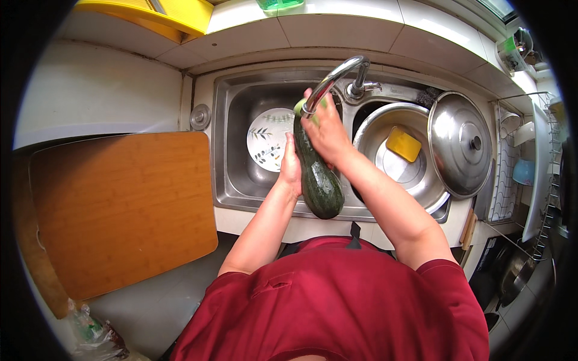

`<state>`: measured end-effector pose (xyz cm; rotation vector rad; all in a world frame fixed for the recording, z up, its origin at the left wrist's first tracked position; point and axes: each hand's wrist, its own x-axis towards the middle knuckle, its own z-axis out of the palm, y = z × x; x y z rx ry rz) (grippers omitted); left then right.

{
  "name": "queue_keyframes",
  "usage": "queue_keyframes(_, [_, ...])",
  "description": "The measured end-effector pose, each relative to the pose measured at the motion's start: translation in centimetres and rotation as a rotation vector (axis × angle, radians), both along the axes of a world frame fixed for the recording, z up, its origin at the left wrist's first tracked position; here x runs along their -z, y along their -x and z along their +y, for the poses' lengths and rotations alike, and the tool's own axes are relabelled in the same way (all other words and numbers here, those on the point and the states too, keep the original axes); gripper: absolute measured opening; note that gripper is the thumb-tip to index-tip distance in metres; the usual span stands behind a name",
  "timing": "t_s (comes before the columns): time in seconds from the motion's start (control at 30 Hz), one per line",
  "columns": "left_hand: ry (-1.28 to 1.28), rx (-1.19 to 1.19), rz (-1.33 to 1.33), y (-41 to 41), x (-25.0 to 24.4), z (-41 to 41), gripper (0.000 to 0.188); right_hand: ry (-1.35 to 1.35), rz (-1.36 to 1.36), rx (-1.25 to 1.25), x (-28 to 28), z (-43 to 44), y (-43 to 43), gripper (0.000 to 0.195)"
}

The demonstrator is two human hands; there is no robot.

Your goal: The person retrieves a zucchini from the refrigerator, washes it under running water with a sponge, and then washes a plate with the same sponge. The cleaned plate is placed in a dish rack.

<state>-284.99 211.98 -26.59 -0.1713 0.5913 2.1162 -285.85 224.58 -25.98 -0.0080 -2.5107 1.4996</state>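
A long dark green squash [318,180], wet and shiny, slants over the divider side of the left sink bowl [237,180]. My left hand [291,164] supports it along its left side. Around its upper end, my right hand [327,131] grips it from the right. Something pale green [299,106] shows by the right fingers; whether it is a cloth or the squash's end I cannot tell. The chrome faucet spout [336,79] arches directly above that hand. Below and left of the squash, a white plate with leaf pattern [266,142] lies in the bowl, partly hidden.
A steel basin [390,169] holding a yellow sponge [403,144] fills the right bowl. A metal lid [460,144] leans at its right, near a dish rack [501,180]. A wooden board [126,207] lies left; a sink strainer [200,117] sits beside the sink.
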Motion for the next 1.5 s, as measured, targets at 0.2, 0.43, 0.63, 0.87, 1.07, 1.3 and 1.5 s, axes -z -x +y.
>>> queue_keyframes(0.2, [0.575, -0.092, 0.179, -0.9, -1.6, -1.3, 0.061, -0.448, 0.037, -0.136, -3.3, -2.2, -2.9, 0.041])
queue_keyframes(0.43, [0.592, 0.122, 0.296, -1.2, -0.1, -3.5, 0.081, 0.726, -0.554, -0.131, -2.8, 3.5, 4.9, 0.031])
queue_keyframes(0.63, [0.436, 0.136, 0.116, -1.0, -0.9, -2.5, 0.086, 1.267, -0.477, 0.098, -2.7, 1.4, 3.0, 0.051])
queue_keyframes(0.87, [0.581, -0.182, 0.037, 1.8, -0.2, 0.8, 0.067, 0.465, -0.364, 0.194, 1.9, -0.9, -2.4, 0.041])
queue_keyframes(1.07, [0.621, -0.111, 0.235, 5.9, 0.0, 1.0, 0.053, 0.104, -0.639, 0.144, 6.3, 2.5, -6.0, 0.043])
queue_keyframes(1.3, [0.757, -0.266, 0.304, 7.4, -2.2, 3.0, 0.055, 0.341, -0.279, 0.323, 5.1, 1.7, -6.2, 0.046])
queue_keyframes(1.5, [0.572, -0.469, 0.287, 6.2, -2.1, 4.9, 0.049, 1.303, -0.426, 0.381, 2.7, 0.9, -6.7, 0.058])
